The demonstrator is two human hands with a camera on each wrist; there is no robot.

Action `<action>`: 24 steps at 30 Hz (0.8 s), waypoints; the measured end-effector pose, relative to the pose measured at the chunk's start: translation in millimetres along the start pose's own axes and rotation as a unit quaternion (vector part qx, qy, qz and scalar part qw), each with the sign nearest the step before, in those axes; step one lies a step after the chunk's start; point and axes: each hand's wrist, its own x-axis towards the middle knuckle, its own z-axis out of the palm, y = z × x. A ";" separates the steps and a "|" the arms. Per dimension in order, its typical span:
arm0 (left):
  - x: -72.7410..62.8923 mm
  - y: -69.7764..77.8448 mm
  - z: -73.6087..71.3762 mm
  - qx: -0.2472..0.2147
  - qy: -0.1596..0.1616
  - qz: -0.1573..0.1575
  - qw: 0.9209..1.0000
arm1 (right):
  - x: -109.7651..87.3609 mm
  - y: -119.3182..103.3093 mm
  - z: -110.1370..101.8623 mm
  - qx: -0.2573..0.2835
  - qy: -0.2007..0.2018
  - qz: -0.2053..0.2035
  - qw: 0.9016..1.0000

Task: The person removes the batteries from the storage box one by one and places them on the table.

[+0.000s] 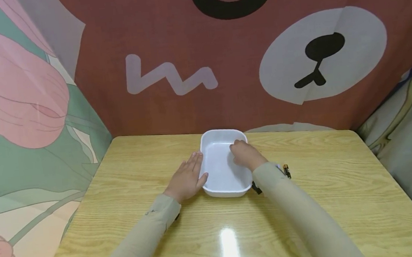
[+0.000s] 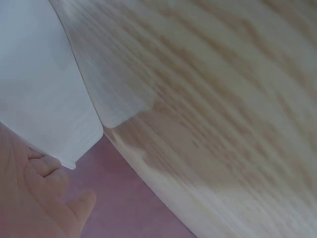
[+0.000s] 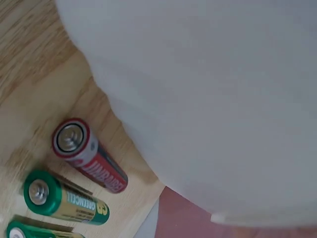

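Note:
A white rectangular plastic tray (image 1: 222, 193) stands on the wooden table. My left hand (image 1: 186, 178) lies along its left side, fairly straight fingers touching the rim. In the left wrist view, that hand's fingers (image 2: 47, 171) meet the tray's edge. My right hand (image 1: 245, 153) reaches over the right rim into the tray, fingers curled and pointing inward; whether they hold anything is hidden. Beside the tray, below the right wrist, lie a red battery (image 3: 94, 161), a green and gold battery (image 3: 67, 201) and a second green one (image 3: 42, 232), partly cut off.
A black and copper battery (image 1: 286, 171) shows past the right sleeve, and a dark object (image 1: 257, 188) lies at the tray's lower right corner. Something small and dark (image 1: 177, 217) peeks out by the left cuff. Printed fabric (image 1: 175, 115) hangs behind the table (image 1: 138, 160).

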 end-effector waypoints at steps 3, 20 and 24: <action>0.6 -0.2 0.8 -0.002 -0.003 -0.001 1.000 | 0.6 -3.4 4.1 -0.013 -0.018 0.021 1.000; -1.1 -0.8 -0.1 0.003 -0.009 0.002 1.000 | 1.2 -8.1 9.9 -0.056 -0.010 0.012 0.998; -0.8 -0.7 -0.4 0.005 -0.008 0.003 1.000 | 2.1 -3.7 7.4 -0.011 -0.020 0.009 1.000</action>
